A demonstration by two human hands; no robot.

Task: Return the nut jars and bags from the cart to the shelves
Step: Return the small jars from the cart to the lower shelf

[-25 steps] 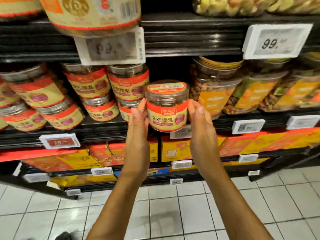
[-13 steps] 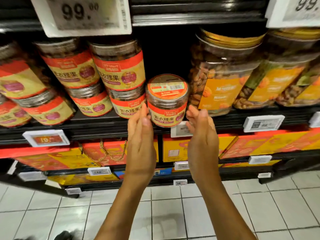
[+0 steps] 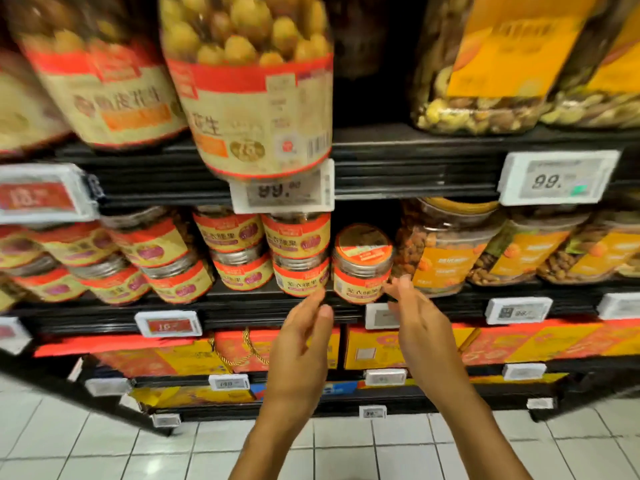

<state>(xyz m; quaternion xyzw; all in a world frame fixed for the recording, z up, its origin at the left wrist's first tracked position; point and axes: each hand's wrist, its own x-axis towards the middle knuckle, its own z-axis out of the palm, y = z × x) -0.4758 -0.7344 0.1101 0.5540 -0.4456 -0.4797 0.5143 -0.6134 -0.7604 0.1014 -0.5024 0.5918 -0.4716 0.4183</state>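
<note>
**Small nut jar (image 3: 362,265) stands on middle shelf (image 3: 263,306)**

The red-labelled nut jar stands upright at the front of the middle shelf, just beside stacked jars (image 3: 300,252) of the same kind on its left and a larger orange-labelled tub (image 3: 446,251) on its right. Both hands are raised before it, fingers loosely spread and gripping nothing: the left hand (image 3: 298,344) apart from the jar, the right hand (image 3: 420,327) with fingertips close by its lower edge, contact unclear.
</note>
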